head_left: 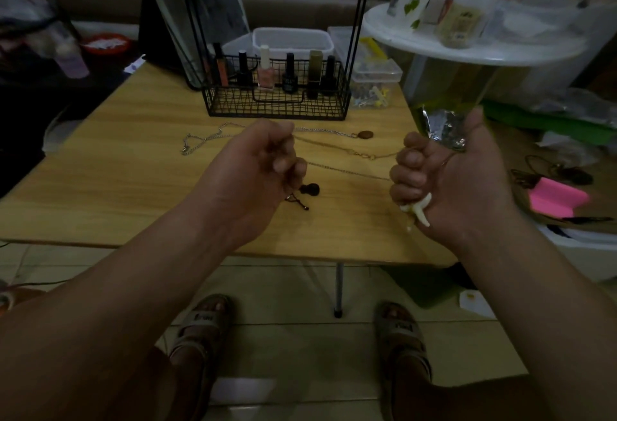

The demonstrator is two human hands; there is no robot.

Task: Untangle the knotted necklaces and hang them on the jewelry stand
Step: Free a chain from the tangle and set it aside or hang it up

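Two fists, left hand (263,160) and right hand (434,175), each clamped on the gold chain (347,171) stretched between them over the table (133,170); silver necklace (334,131) flat beyond. Likely risk: overpulling, tightening knots or snapping links.

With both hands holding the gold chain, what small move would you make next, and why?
Probably raise the left hand and right hand slightly: the gold chain spans them in two strands beside the silver chain, so lifting would reveal any tangle.
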